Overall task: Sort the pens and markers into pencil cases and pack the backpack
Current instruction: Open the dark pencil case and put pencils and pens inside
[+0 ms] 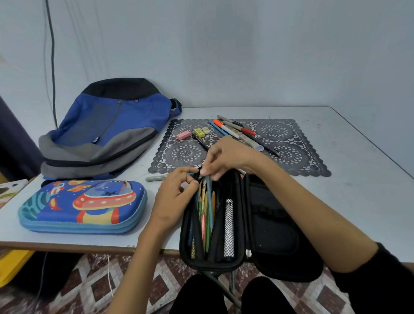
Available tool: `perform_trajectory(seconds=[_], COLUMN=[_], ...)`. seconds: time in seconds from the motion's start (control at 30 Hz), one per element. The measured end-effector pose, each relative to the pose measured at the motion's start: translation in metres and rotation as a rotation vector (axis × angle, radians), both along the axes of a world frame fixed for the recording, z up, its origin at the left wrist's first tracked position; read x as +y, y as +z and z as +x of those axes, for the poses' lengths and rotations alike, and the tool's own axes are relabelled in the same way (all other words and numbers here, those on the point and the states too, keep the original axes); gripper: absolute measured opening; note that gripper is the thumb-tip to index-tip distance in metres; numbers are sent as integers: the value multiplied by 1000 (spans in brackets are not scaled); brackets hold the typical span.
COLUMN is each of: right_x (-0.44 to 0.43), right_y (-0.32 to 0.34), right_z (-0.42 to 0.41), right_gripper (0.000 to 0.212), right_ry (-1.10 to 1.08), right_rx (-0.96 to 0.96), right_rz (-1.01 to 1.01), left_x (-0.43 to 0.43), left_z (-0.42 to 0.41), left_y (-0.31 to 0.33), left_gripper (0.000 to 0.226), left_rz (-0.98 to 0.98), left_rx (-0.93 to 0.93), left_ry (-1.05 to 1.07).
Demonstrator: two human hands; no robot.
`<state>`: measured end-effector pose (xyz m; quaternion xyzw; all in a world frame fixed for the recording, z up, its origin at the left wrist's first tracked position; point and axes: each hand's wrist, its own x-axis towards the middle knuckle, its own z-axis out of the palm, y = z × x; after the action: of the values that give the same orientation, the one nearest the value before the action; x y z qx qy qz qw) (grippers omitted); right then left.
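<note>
Two hands meet at the far end of the black pencil case [231,227], which lies unzipped at the near edge of the surface [360,172], its flap folded out to the right. The left hand [173,199] pinches the case's far rim between thumb and fingers, while the right hand [227,155] closes its fingertips on the top of a light blue pen [210,204] that stands in the middle slot. Coloured pencils [204,219] fill the slots beside it, and a white-patterned marker [228,227] lies in the slot to the right. Left of the black case sits a closed blue pencil case [84,206] with a spaceship print, and behind that lies the blue and grey backpack [108,128], flat on the surface. Beyond the hands, a dark lace mat [296,147] carries a pink eraser [183,135], a yellow eraser [199,132] and a loose bunch of pens and markers [233,129]. A grey marker [156,178] lies just off the mat, near the left hand.
</note>
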<state>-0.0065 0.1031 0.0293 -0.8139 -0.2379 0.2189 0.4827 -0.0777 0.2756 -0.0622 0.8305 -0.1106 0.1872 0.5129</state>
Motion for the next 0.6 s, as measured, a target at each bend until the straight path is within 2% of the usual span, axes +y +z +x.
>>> perform_trajectory(seconds=[0.13, 0.37, 0.47, 0.6], right_x=[3, 4, -4, -14], right_y=[-2, -1, 7, 12], right_z=[-7, -10, -10, -12], right_gripper=[16, 14, 14, 20], right_ry=[140, 233, 341, 510], right_rx=[-181, -314, -253, -189], right_rz=[-284, -377, -379, -411], left_x=[0, -2, -2, 0], left_z=[1, -2, -3, -1], left_y=[0, 3, 5, 2], left_gripper=[29, 19, 12, 23], left_rz=[5, -16, 29, 168], left_rx=[6, 4, -24, -20], left_ry=[7, -1, -37, -101])
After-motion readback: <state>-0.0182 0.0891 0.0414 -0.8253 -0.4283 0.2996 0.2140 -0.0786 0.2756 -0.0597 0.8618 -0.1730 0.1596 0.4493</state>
